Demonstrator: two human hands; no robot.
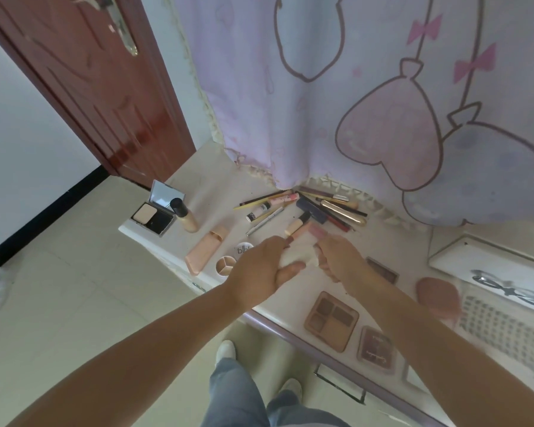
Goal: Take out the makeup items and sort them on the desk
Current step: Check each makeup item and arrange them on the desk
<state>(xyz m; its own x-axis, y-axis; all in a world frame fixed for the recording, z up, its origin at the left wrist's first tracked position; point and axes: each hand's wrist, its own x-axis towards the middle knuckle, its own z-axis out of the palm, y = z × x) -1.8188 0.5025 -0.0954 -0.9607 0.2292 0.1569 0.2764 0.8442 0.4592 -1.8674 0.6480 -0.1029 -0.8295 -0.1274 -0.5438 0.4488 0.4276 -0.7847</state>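
A pale desk [290,297] fills the frame's centre and right under a pink curtain [336,87], with palettes [332,320] at lower right, a heap of pencils and brushes [318,204] at upper centre, and an open compact [154,215] at the left edge. At centre, the left hand [259,269] grasps a white pouch [293,260]. Beside it the right hand [336,257] pinches a blurred pink stick [316,232].

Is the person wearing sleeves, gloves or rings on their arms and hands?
No. Both arms are bare as far up as the picture shows, with no sleeves in view. The left hand and right hand wear no gloves, and no rings, watch or bracelets show. The fingers are too blurred to tell about nail polish.
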